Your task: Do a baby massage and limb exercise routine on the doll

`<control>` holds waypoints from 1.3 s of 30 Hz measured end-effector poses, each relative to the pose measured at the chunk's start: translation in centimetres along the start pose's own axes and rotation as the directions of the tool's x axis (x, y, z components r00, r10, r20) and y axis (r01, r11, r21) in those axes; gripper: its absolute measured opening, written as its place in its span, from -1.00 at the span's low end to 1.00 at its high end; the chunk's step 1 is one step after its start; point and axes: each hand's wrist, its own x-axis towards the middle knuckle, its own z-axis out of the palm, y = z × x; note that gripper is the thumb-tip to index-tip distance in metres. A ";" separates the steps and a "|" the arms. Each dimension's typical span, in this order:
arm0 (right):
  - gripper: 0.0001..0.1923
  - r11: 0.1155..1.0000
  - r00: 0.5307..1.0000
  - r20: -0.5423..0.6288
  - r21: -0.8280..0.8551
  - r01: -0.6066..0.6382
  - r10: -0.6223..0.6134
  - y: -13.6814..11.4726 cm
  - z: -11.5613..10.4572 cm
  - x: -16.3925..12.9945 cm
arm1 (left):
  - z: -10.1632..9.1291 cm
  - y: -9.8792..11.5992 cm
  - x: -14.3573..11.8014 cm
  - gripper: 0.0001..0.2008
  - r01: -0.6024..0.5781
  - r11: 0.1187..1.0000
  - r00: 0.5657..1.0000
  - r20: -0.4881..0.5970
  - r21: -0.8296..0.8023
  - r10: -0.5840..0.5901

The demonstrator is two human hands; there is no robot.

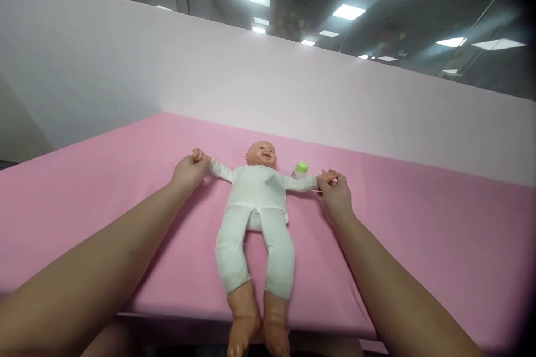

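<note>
At the near edge of the pink table (377, 245) the baby doll's bare feet (255, 329) hang just over the lip, toes toward the camera, so the legs lie straight and flat. Up the middle runs the baby doll (255, 201) on its back in a white one-piece suit, head pointing to the far edge. Both of its arms are drawn out sideways, and that's the hands' doing: the left hand (189, 172) is closed around the doll's one small hand, the right hand (336, 192) pinches the other between fingers and thumb, each pulling outward so the body lies spread and square to the table. Just past the doll's shoulder on the right-hand side, a small bottle with a green cap (300, 169) stands near the far edge, half hidden by the sleeve. Behind it rises a pale pink back wall (125, 67)
</note>
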 end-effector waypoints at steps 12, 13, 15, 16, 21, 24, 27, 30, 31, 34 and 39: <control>-0.34 0.929 0.995 0.072 -0.369 -0.033 0.064 0.5 -0.7 0.8 | -0.3 -1.3 1.3 -0.80 0.028 0.999 0.996 0.088 -0.018 -0.026; -0.28 0.943 0.998 0.052 -0.333 -0.013 0.032 0.2 -0.7 0.6 | -0.3 -1.2 1.2 -0.80 0.005 1.000 0.996 0.088 -0.009 -0.004; -0.18 0.962 0.997 0.012 -0.263 0.073 -0.073 -0.6 -0.5 -0.1 | -0.2 -0.6 0.5 -0.80 -0.083 0.994 0.994 0.074 0.070 0.078; -0.15 0.962 0.990 0.001 -0.234 0.137 -0.141 -1.1 -0.3 -0.6 | -0.1 -0.2 0.0 -0.80 -0.148 0.982 0.988 0.071 0.120 0.140; -0.31 0.868 0.871 0.144 -0.104 0.486 -0.470 -3.2 1.7 -3.9 | 0.7 2.4 -3.9 -0.79 -0.426 0.878 0.901 0.192 0.218 0.389; -0.48 0.751 0.737 0.313 -0.101 0.653 -0.599 -3.9 2.8 -5.7 | 1.2 3.5 -5.8 -0.79 -0.573 0.772 0.803 0.377 0.276 0.461; -0.62 0.569 0.539 0.466 -0.088 0.817 -0.702 -4.4 3.4 -6.7 | 1.7 3.8 -6.9 -0.81 -0.690 0.599 0.716 0.504 0.407 0.482; -0.66 0.460 0.429 0.508 -0.072 0.885 -0.747 -4.8 3.6 -7.1 | 2.7 3.7 -7.5 -0.81 -0.738 0.404 0.674 0.551 0.541 0.493; -0.67 0.450 0.423 0.510 -0.078 0.890 -0.749 -4.9 3.6 -7.2 | 3.0 3.6 -7.7 -0.81 -0.742 0.353 0.664 0.554 0.569 0.502; -0.66 0.453 0.428 0.520 -0.087 0.887 -0.739 -5.0 3.5 -7.3 | 3.6 3.5 -7.6 -0.81 -0.695 0.378 0.711 0.506 0.611 0.489; -0.64 0.448 0.411 0.531 -0.066 0.892 -0.741 -5.1 3.9 -7.4 | 3.5 3.5 -6.4 -0.81 -0.508 0.708 0.861 0.317 0.490 0.398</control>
